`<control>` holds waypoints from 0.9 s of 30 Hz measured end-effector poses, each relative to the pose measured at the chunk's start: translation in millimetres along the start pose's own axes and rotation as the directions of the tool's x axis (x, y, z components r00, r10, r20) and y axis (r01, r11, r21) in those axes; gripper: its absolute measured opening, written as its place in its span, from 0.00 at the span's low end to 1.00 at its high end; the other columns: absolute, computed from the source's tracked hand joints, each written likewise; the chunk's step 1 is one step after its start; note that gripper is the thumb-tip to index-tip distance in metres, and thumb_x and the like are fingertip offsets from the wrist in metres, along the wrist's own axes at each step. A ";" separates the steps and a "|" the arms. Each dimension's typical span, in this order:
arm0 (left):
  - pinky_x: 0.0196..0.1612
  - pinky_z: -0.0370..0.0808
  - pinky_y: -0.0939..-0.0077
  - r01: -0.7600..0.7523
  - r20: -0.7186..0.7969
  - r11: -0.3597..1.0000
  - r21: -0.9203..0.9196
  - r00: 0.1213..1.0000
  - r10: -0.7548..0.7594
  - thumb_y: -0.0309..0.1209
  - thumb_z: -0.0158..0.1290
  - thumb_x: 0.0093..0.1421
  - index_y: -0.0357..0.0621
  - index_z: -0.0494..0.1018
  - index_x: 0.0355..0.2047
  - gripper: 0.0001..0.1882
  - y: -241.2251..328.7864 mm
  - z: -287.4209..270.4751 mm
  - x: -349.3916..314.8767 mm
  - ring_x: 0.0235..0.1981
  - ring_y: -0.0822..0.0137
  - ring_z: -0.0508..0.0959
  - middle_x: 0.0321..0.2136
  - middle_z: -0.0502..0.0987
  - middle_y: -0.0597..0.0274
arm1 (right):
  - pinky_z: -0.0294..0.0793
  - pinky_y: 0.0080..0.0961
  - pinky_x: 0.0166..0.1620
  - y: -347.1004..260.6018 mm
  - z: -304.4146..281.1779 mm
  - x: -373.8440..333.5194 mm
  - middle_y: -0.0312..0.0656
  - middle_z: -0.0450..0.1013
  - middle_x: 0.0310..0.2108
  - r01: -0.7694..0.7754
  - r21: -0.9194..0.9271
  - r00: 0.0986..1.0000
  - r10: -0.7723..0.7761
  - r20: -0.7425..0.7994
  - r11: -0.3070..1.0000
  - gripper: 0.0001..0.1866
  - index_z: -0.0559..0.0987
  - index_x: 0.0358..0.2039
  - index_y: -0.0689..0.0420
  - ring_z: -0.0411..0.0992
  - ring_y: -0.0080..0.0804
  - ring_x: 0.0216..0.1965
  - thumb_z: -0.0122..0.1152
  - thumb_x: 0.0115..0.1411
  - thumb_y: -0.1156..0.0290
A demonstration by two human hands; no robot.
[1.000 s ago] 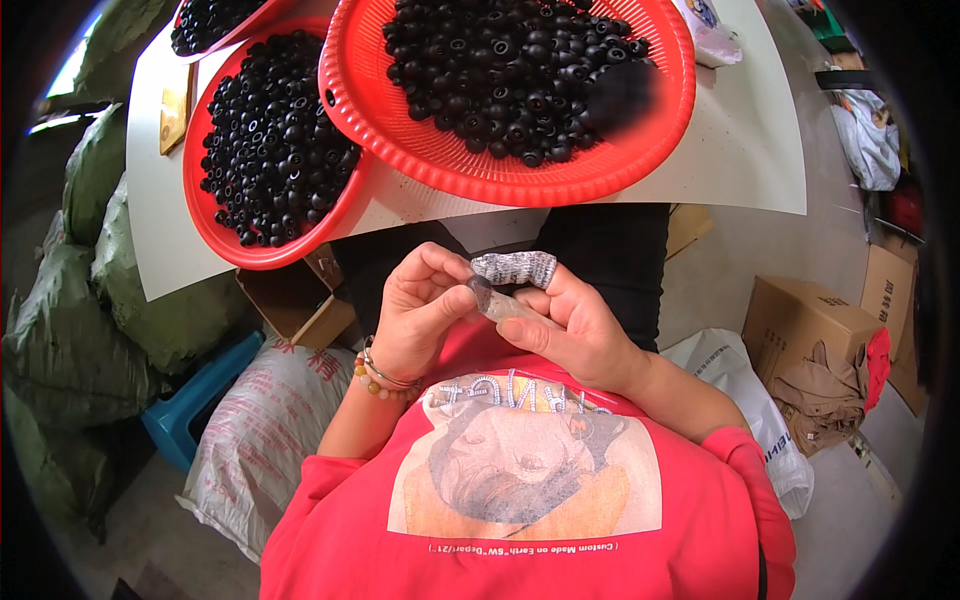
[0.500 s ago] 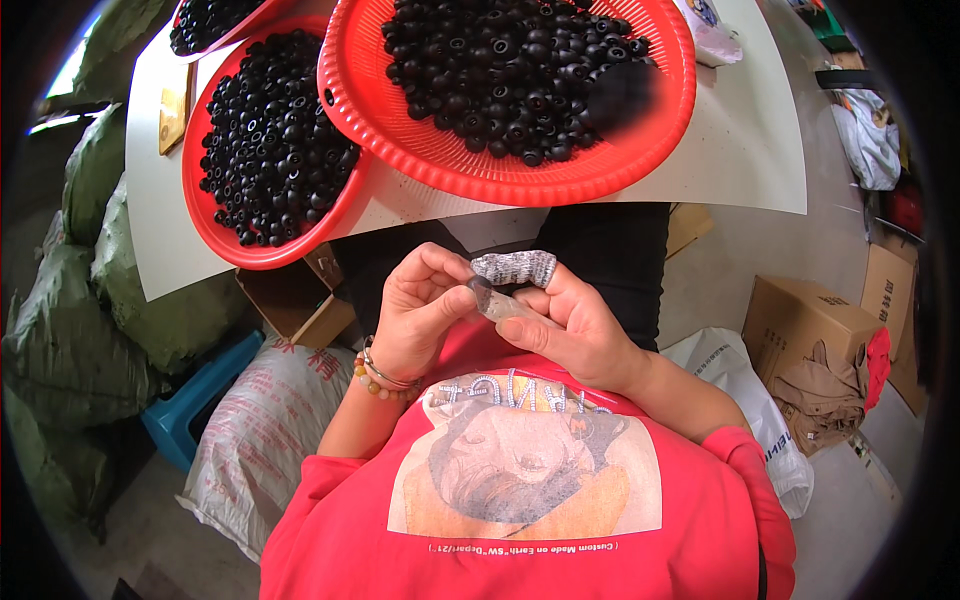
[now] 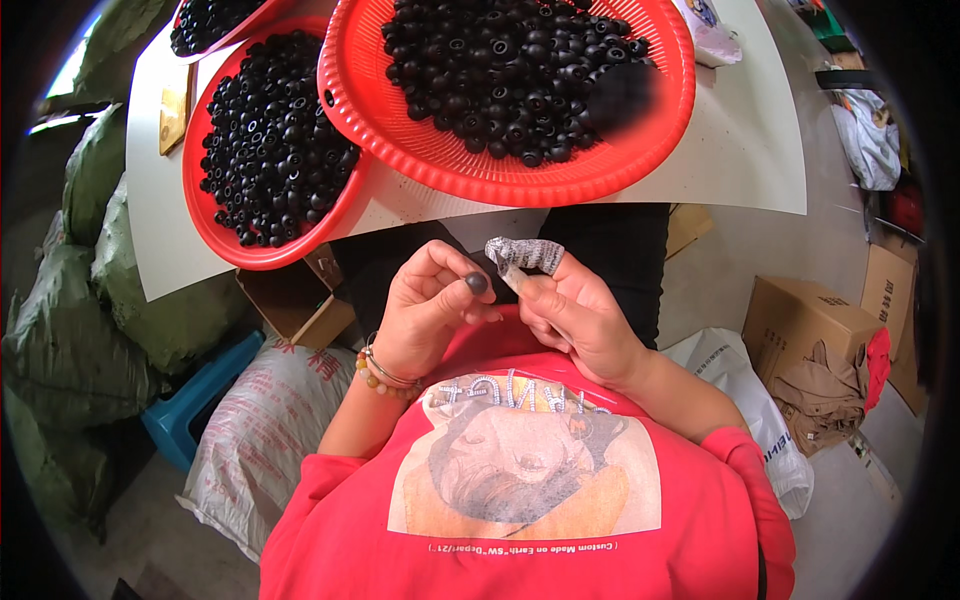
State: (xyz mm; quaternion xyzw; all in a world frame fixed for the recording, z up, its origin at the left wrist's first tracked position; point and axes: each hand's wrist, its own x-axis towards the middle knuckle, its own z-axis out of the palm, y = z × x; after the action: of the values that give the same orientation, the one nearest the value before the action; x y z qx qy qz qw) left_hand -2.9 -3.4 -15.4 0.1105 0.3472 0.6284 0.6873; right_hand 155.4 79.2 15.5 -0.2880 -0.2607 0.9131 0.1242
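Over my lap, my left hand pinches a small black round cap between thumb and fingers. Just right of it, my right hand grips a pale, slim tool whose dark tip points up toward the left; its exact kind is unclear. A grey patterned finger sleeve covers my right index finger. The cap and the tool are apart. Beyond my hands, a large red plastic basket holds many similar black caps.
A red basin of black pieces stands left of the basket on the white table, another red container behind it. On the floor are white sacks, a blue stool and cardboard boxes.
My hands have drawn apart. The cap now shows at my left fingertips, and the tool in my right hand has tilted upward, away from it.
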 end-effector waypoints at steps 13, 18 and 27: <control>0.27 0.69 0.84 -0.022 -0.017 0.999 -0.029 1.000 0.022 0.23 0.51 0.51 0.40 0.64 0.30 0.08 -0.2 -3.9 -0.6 0.25 0.76 0.69 0.28 0.68 0.64 | 0.62 0.18 0.46 4.2 9.0 1.6 0.42 0.63 0.42 0.099 -0.029 0.987 -0.094 0.132 0.995 0.19 0.56 0.48 0.65 0.63 0.23 0.44 0.45 0.57 0.77; 0.27 0.70 0.85 -0.041 -0.017 0.999 -0.019 0.999 0.041 0.23 0.51 0.50 0.40 0.64 0.30 0.08 -1.4 -6.2 -0.3 0.25 0.76 0.70 0.28 0.68 0.64 | 0.62 0.18 0.46 8.8 6.8 2.7 0.42 0.64 0.41 0.121 -0.054 0.986 -0.114 0.123 0.991 0.19 0.56 0.48 0.65 0.63 0.23 0.43 0.45 0.57 0.76; 0.30 0.72 0.82 -0.043 -0.030 0.999 0.032 0.999 0.044 0.23 0.50 0.52 0.39 0.63 0.30 0.07 -2.0 -4.1 -0.9 0.23 0.76 0.70 0.28 0.69 0.62 | 0.62 0.19 0.47 11.7 5.7 5.4 0.42 0.64 0.41 0.134 -0.029 0.988 -0.131 0.082 0.991 0.16 0.59 0.45 0.65 0.63 0.24 0.43 0.44 0.57 0.76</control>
State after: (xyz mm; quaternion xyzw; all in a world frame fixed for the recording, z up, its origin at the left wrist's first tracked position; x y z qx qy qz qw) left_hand -3.8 -5.8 -19.3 0.1192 0.3648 0.6395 0.6662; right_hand 146.8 69.2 10.6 -0.2354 -0.2998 0.9089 0.1691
